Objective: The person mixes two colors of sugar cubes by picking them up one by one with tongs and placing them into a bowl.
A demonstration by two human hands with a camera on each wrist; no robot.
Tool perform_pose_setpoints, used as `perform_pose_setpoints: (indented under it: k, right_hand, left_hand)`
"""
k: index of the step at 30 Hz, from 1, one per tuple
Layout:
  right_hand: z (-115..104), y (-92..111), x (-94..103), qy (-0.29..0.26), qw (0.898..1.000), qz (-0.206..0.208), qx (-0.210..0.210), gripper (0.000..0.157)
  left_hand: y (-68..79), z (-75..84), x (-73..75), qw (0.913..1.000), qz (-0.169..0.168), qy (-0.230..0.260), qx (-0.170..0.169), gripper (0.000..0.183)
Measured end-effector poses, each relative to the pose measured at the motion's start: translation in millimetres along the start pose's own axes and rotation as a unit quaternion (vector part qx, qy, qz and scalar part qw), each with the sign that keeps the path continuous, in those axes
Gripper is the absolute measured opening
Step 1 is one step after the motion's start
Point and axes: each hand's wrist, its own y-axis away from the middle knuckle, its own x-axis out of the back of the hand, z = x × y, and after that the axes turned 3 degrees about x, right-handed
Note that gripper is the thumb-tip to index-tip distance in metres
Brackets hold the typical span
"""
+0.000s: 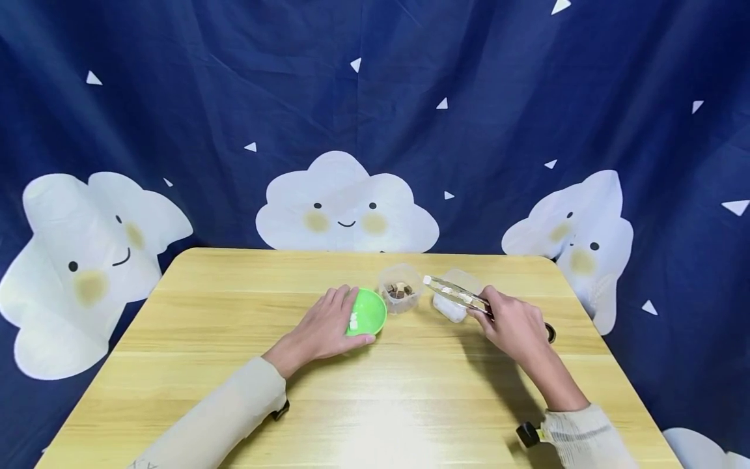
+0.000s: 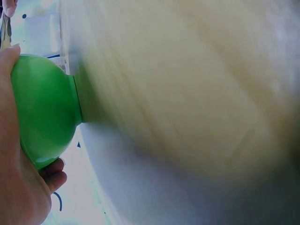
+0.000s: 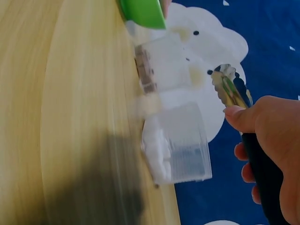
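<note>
My left hand point(image 1: 322, 326) grips a small green bowl point(image 1: 370, 312) by its side, thumb and fingers around it; the bowl's round outside point(image 2: 44, 110) and foot show in the left wrist view. A few small white pieces point(image 1: 353, 320) lie inside it. Held in my right hand point(image 1: 518, 326) is a pair of metal tongs point(image 1: 459, 296) with dark handles. Their tips pinch a small white piece point(image 1: 427, 280), raised between two clear containers. Under the tongs is the container point(image 3: 190, 159) of white pieces; scalloped tong ends point(image 3: 225, 84) show in the right wrist view.
Another clear container point(image 1: 400, 267) with several brown pieces point(image 1: 400, 291) stands between the bowl and the container of white pieces. All of these sit toward the back of the wooden table point(image 1: 246, 293). Behind its far edge hangs a blue curtain point(image 1: 305, 98) with clouds.
</note>
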Motion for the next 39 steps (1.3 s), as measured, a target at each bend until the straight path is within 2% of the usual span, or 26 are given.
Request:
perform_pose_setpoints:
  k: [8, 16, 26, 31, 35, 39]
  right_hand:
    - [-16, -3, -4.3, -0.002, 1.000, -0.017, 0.019, 0.038]
    - [-31, -9, -4.7, -0.009, 0.999, -0.029, 0.035, 0.039]
    - [-53, -13, -7.7, -0.006, 0.997, -0.031, 0.074, 0.040]
    - [-58, -14, -9.1, -0.010, 0.996, -0.035, 0.078, 0.039]
    - [-60, -14, -5.6, -0.012, 0.996, -0.061, 0.071, 0.039]
    - [-59, -8, 0.1, -0.027, 0.990, -0.123, 0.057, 0.038]
  left_hand:
    - [0.6, -0.2, 1.6, 1.0000, 0.000, -0.005, -0.003, 0.117]
    - [1.5, -0.7, 1.4, 0.9998, 0.017, -0.002, -0.010, 0.115]
    - [0.6, -1.5, -0.3, 1.0000, 0.007, 0.001, -0.004, 0.117]
    - [0.0, -1.2, -0.3, 1.0000, 0.007, 0.004, -0.002, 0.117]
    - [0.1, -1.3, 0.5, 1.0000, 0.005, 0.003, 0.001, 0.117]
    - [0.7, -0.9, 1.1, 1.0000, 0.003, 0.003, 0.002, 0.117]
